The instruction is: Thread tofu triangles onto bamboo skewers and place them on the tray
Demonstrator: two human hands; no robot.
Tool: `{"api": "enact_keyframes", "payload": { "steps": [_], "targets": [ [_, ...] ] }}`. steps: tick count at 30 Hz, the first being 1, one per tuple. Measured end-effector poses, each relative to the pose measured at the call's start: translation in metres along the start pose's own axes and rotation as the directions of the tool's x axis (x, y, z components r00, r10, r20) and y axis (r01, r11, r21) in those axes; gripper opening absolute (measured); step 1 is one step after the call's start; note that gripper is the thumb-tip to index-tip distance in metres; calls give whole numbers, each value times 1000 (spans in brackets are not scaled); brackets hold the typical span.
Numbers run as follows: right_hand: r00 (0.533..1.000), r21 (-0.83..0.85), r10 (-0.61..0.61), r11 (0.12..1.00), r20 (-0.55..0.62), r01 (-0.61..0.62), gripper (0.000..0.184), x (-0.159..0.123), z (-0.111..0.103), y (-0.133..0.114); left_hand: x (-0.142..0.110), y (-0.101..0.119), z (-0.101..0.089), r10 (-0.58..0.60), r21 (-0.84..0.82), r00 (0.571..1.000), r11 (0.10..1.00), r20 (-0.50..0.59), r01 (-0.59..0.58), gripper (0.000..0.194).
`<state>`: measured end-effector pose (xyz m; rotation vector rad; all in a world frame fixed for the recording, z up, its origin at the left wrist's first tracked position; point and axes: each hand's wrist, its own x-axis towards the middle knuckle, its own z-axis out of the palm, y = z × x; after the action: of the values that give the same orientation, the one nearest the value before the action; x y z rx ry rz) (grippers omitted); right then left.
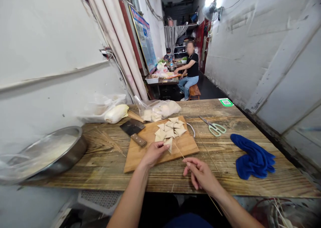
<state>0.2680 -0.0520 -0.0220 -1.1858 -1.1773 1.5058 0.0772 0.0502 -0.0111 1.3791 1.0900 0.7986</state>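
Between the fingers of my left hand is a pale triangular piece, perhaps tofu or dough, over the near part of the wooden cutting board. My right hand pinches a long thin bamboo skewer. Its tip points up and left, close to the triangle; whether they touch I cannot tell. Its other end runs down under my right wrist. Several more pale triangles lie heaped on the board. A cleaver with a wooden handle rests across the board's left edge.
Scissors, a blue cloth and a loose skewer lie to the right. A skewer bundle and a large metal basin are at left. Behind are plastic bags and a cabbage. Farther back, a person sits working.
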Motion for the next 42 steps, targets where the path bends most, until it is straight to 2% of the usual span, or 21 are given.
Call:
{"api": "enact_keyframes", "payload": {
  "steps": [3, 6, 11, 15, 17, 21, 25, 42],
  "targets": [
    [1000, -14, -14, 1000, -21, 14, 47, -1, 3, 4, -8, -7, 10, -9, -312, 1000, 950, 23, 16, 29],
    [999, -50, -41, 998, -25, 40, 46, -2, 5, 8, -14, -5, 12, -64, -515, 998, 855, 5, 57, 25],
    [995, -176, -98, 980, -27, 92, 45, -7, 10, 14, -13, 0, 6, -131, -641, 988, 766, -76, 53, 21],
    [971, -373, -236, 906, -51, 200, 39, -13, 14, 9, -13, 3, 10, -309, -768, 947, 626, -85, 135, 9],
    [960, -435, -274, 872, -53, 225, 37, -16, 15, 4, -14, 7, 15, -371, -791, 925, 587, -75, 171, 8],
    [942, -498, -331, 827, -55, 261, 32, -19, 14, -3, -19, 17, 21, -361, -785, 931, 592, -56, 182, 7],
    [933, -501, -356, 818, -52, 284, 31, -21, 13, -4, -22, 21, 22, -341, -779, 938, 603, -59, 171, 8],
    [930, -491, -366, 817, -39, 302, 30, -21, 12, -3, -26, 19, 22, -287, -724, 956, 673, -67, 151, 11]
  ]
}}
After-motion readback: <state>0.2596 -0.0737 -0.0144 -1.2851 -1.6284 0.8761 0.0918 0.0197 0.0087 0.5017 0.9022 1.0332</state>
